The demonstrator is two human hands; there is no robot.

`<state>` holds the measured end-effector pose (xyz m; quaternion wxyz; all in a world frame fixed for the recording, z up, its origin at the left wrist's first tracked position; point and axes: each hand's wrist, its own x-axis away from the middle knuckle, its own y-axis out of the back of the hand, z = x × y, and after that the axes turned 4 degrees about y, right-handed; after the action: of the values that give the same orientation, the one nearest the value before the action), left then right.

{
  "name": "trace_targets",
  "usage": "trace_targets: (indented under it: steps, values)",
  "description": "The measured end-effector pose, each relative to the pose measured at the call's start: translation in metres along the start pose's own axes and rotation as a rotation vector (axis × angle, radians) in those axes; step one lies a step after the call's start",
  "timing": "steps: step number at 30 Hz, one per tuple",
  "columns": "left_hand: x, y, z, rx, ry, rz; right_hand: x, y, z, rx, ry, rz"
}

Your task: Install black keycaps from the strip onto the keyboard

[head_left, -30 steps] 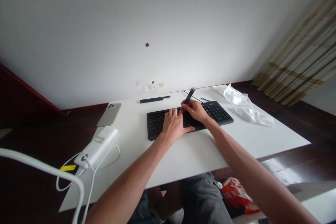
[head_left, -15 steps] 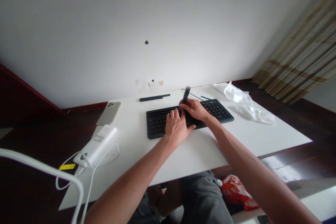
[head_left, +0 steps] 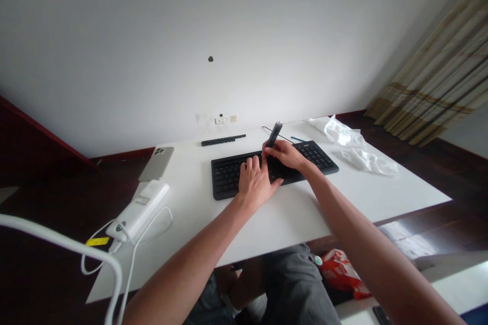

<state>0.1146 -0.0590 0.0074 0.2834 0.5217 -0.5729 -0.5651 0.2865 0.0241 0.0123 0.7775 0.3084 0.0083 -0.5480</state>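
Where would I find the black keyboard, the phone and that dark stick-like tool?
Black keyboard [head_left: 227, 175]: head view, on keys near its left end.
Phone [head_left: 157, 164]: head view, middle of its back.
Dark stick-like tool [head_left: 274, 134]: head view, on its upper shaft.

The long black rectangular plastic keyboard [head_left: 225, 177] under my left hand [head_left: 254, 183] looks matt, the flat white tabletop [head_left: 198, 218] smooth. The crumpled translucent plastic wrapping [head_left: 345, 136] is glossy (and wrinkled); my grey cloth shorts [head_left: 299, 284] look matt, the dark wooden floor [head_left: 404, 241] shiny.
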Motion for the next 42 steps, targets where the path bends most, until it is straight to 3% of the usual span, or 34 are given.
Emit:
trace_targets:
  steps: [18,27,30,35,42]
  values:
    - [0.001,0.002,0.000,-0.031,-0.006,-0.008,0.000,0.007,-0.001,-0.069,0.021,0.054]
    - [0.000,0.000,0.001,-0.047,-0.014,-0.022,0.001,0.007,-0.010,-0.128,-0.001,0.021]
    - [-0.001,0.001,0.003,-0.042,-0.013,-0.012,0.001,0.004,-0.013,-0.077,-0.009,-0.090]
    - [-0.004,0.004,0.008,-0.032,-0.022,-0.004,0.000,0.005,-0.021,0.034,-0.067,-0.416]
    - [-0.019,0.004,0.032,0.091,-0.070,-0.070,0.000,0.005,-0.023,0.055,-0.083,-0.454]
